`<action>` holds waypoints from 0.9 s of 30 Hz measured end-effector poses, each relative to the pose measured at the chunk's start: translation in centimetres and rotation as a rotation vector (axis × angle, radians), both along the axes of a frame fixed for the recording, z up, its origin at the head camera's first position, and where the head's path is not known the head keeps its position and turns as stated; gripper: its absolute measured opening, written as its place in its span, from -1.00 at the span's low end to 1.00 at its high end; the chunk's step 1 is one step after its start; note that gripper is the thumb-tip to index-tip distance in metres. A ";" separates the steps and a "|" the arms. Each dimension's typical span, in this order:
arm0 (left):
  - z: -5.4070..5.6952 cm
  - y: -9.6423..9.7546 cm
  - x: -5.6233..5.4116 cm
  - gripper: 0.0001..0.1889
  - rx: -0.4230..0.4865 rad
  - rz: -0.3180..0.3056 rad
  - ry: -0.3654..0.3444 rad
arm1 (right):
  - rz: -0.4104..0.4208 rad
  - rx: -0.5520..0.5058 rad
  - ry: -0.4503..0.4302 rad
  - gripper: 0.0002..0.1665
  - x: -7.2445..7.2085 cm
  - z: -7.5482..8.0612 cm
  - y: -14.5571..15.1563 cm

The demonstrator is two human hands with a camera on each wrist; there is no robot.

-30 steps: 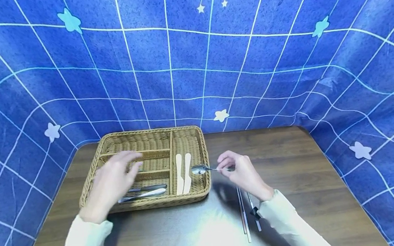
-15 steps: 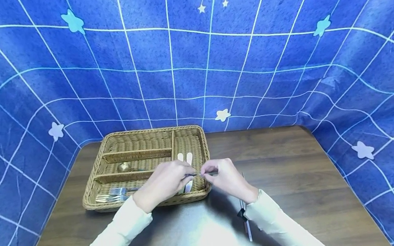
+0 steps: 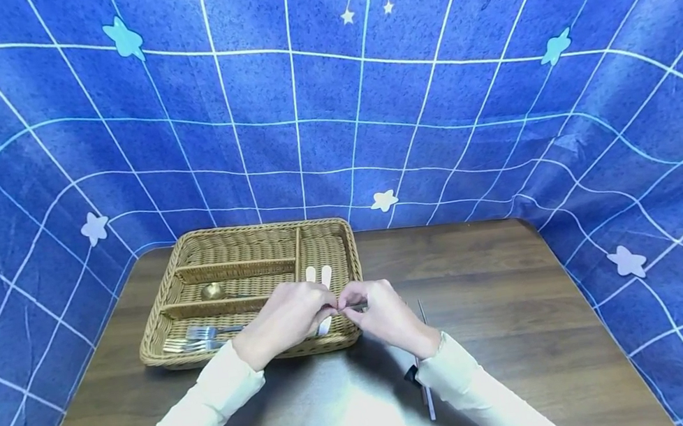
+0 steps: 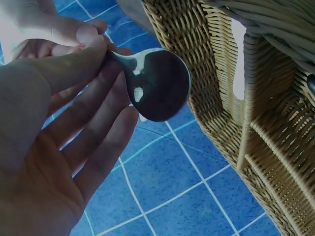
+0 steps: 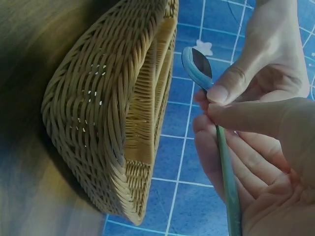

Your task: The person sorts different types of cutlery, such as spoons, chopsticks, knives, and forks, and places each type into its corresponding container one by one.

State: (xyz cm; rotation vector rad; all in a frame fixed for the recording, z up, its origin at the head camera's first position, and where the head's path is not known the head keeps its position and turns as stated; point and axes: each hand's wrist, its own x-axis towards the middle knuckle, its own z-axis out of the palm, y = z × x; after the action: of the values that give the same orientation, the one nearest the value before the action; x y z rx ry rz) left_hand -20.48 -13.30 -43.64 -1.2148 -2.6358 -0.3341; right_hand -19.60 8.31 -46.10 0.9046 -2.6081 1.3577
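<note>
A spoon [image 4: 160, 86] is held between both hands over the right side of the wicker basket [image 3: 236, 229]. My left hand [image 3: 290, 317] pinches its neck just behind the bowl, with the other fingers extended in the left wrist view. Touching it fingertip to fingertip, my right hand [image 3: 385, 317] pinches the spoon too, and the handle runs across its palm in the right wrist view. From the head view the spoon is mostly hidden by the hands. Below them, two pale knives [image 3: 326, 278] lie in the right compartment, partly covered.
Several forks [image 3: 202, 334] lie in the front left compartment, and a gold-coloured spoon [image 3: 213, 291] in the middle one. Chopsticks [image 3: 430, 403] and a small black item [image 3: 411, 375] are on the wooden table [image 3: 481, 274] by the right sleeve. A blue patterned cloth [image 3: 327, 88] surrounds the table.
My left hand has come from the basket's left side over to the spoon and taken hold of it. My right hand has moved left and slightly down with the spoon, meeting the left.
</note>
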 end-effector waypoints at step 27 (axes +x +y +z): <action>-0.8 -16.1 -5.7 -0.84 -0.097 0.309 -0.144 | -0.235 0.073 -0.063 -0.31 0.4 -6.1 1.9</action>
State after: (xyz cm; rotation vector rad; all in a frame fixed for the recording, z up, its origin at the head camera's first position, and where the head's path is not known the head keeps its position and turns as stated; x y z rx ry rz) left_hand -26.14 -29.44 -44.42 -0.8153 -2.9376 -0.2495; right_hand -19.24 10.19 -52.20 0.5486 -2.7221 1.2569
